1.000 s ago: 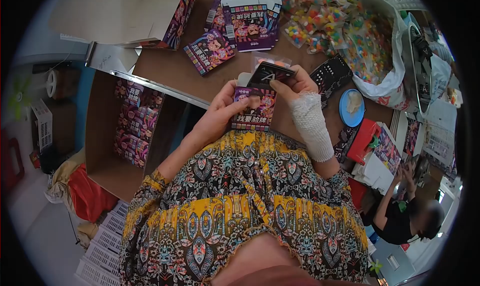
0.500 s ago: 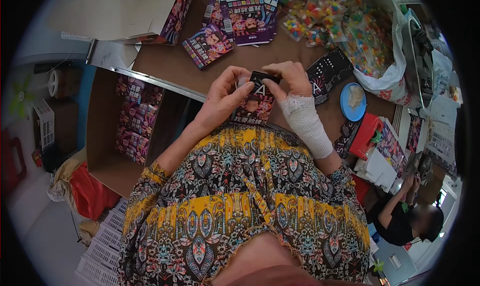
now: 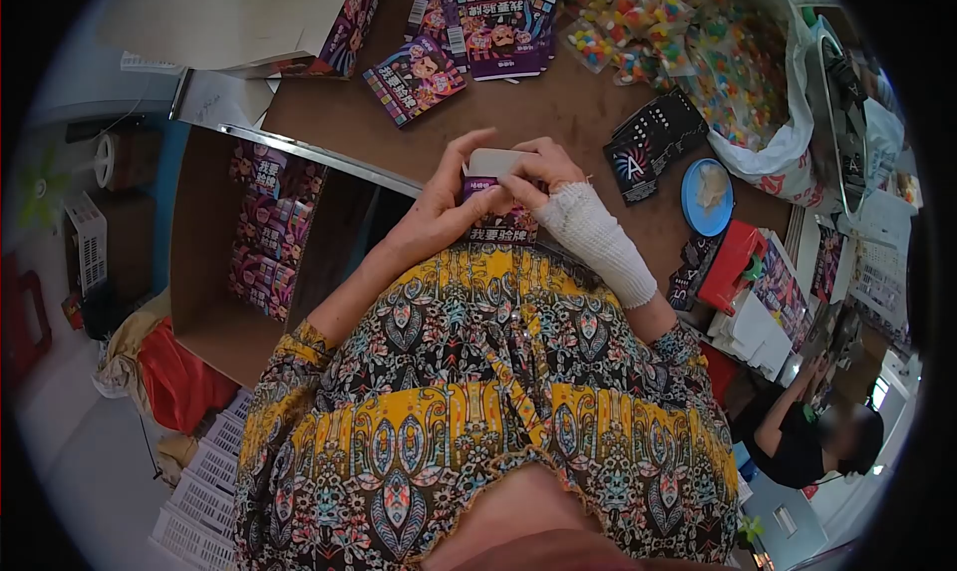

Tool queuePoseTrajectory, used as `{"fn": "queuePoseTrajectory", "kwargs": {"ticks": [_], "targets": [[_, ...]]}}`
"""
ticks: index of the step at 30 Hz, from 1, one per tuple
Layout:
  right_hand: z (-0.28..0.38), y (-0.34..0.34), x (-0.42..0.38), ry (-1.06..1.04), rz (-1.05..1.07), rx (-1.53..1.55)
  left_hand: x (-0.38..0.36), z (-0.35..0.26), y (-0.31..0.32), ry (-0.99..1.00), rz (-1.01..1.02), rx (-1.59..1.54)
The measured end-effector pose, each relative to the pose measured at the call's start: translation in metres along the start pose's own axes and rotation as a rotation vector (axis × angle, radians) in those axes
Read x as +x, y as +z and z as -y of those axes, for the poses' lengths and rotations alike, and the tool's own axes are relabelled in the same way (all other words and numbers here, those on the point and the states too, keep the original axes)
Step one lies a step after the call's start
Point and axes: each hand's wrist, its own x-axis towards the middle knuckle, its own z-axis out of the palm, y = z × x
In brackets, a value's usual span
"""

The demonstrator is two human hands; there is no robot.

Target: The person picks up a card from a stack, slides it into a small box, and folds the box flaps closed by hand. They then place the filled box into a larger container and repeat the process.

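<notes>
Close to my body, both hands hold a small purple printed card box [image 3: 503, 233]. Its pale flap stands up at the far end. My left hand [image 3: 444, 207] is closed around the box's left side, thumb across the front. From the right, my right hand [image 3: 546, 175], with a white mesh sleeve [image 3: 601, 237] around the wrist, pinches the box near the flap. Whatever is inside the box is hidden. Beyond my right hand lie several black card packets [image 3: 653, 142] marked with an A. A filled printed box [image 3: 415, 80] lies ahead of my left hand.
Flat printed boxes [image 3: 498, 32] are stacked at the back. A white bag [image 3: 797, 137] holds colourful candy sachets [image 3: 738, 82]. To the right are a blue dish [image 3: 706, 200] and a red object [image 3: 735, 269]. An open carton [image 3: 204, 272] contains printed boxes; another person [image 3: 797, 431] is at far right.
The black A packet between my fingers has gone out of sight at the box opening. The pale flap now shows upright, and my right hand has shifted slightly left and down.
</notes>
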Motion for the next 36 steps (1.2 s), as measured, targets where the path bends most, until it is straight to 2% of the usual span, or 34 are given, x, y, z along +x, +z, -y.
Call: {"fn": "queuePoseTrajectory", "kwargs": {"ticks": [4, 6, 8, 10, 11, 13, 15, 17, 18, 20, 21, 23, 27, 29, 32, 36], "targets": [[0.007, -0.004, 0.000, 0.130, 0.065, 0.061, -0.010, 0.017, -0.006, 0.132, -0.133, 0.022], [0.002, 0.006, -0.010, 0.087, -0.215, 0.374, -0.015, 0.022, -0.006, 0.123, -0.166, -0.007], [-0.010, 0.008, -0.019, 0.139, -0.254, 0.495, -0.020, 0.021, -0.005, 0.115, -0.196, -0.033], [-0.015, 0.007, -0.029, 0.223, -0.192, 0.616, -0.021, 0.020, -0.002, 0.073, -0.248, -0.032], [-0.016, 0.006, -0.030, 0.228, -0.202, 0.617, -0.020, 0.019, -0.002, 0.068, -0.238, -0.032], [-0.015, 0.005, -0.028, 0.265, -0.082, 0.569, -0.018, 0.016, -0.005, -0.063, -0.226, -0.085], [-0.021, 0.007, -0.024, 0.242, -0.096, 0.617, -0.014, 0.019, -0.010, -0.084, -0.250, -0.047], [-0.026, 0.008, -0.023, 0.149, -0.179, 0.536, -0.012, 0.016, -0.014, 0.074, -0.224, 0.449], [-0.020, 0.008, -0.024, 0.147, -0.174, 0.537, -0.012, 0.015, -0.009, 0.073, -0.230, 0.449], [-0.003, 0.008, -0.027, 0.133, -0.243, 0.452, -0.010, 0.013, 0.006, 0.128, -0.387, 0.083], [-0.004, 0.004, -0.026, 0.136, -0.242, 0.453, -0.010, 0.010, 0.004, 0.125, -0.388, 0.082], [-0.009, -0.006, -0.026, -0.111, -0.149, 0.157, -0.012, -0.001, -0.002, 0.039, -0.275, 0.195], [-0.001, -0.017, -0.024, -0.108, -0.133, 0.137, -0.003, -0.024, -0.007, -0.092, -0.174, 0.294], [0.009, -0.019, -0.023, 0.239, -0.096, 0.411, 0.003, -0.030, -0.004, -0.112, -0.182, 0.142], [0.017, -0.023, -0.021, 0.324, -0.078, 0.567, 0.008, -0.033, -0.004, -0.172, -0.146, 0.064], [0.009, -0.022, -0.021, 0.307, -0.066, 0.581, 0.009, -0.022, -0.009, -0.210, -0.127, 0.049]]}}
